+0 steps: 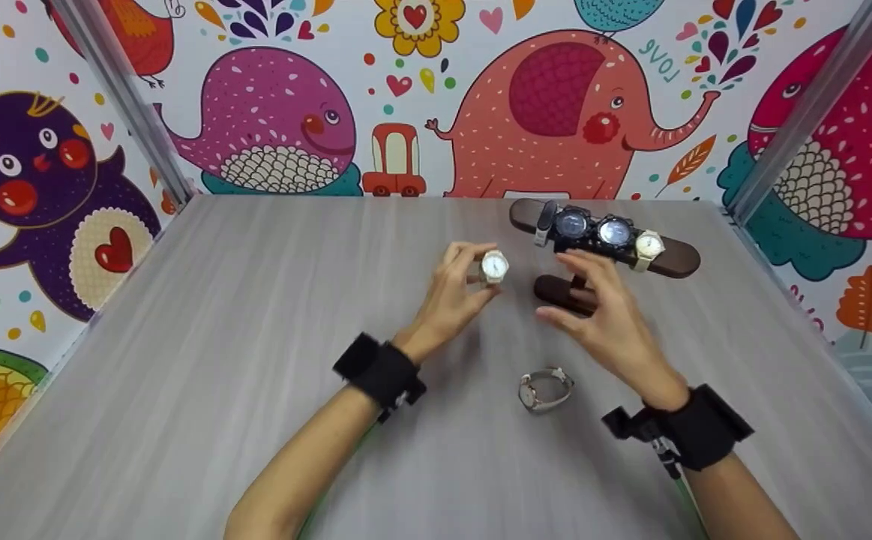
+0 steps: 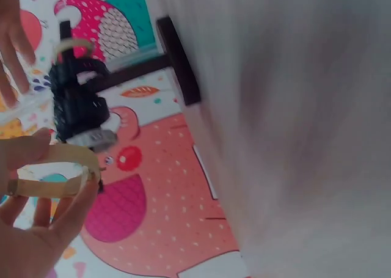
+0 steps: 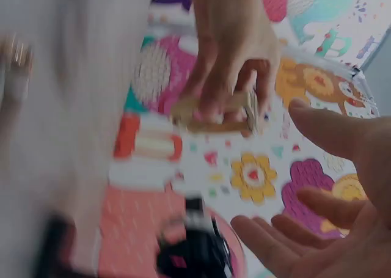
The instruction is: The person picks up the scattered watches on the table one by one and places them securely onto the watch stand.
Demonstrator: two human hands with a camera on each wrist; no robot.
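My left hand grips a pale cream-gold watch, its round dial facing up toward the head camera. In the left wrist view the strap forms a closed loop, with fingers through and around it. My right hand is held apart from that watch, thumb and fingers spread with nothing between them. It hovers in front of a dark brown watch stand and partly hides the stand's base. A second watch, with a thin silvery band, lies on its side on the table below the hands.
Several watches hang on the stand's bar, among them a black one and a cream one. The grey wood-grain table meets printed cartoon walls at the back and sides. Metal posts stand at the corners.
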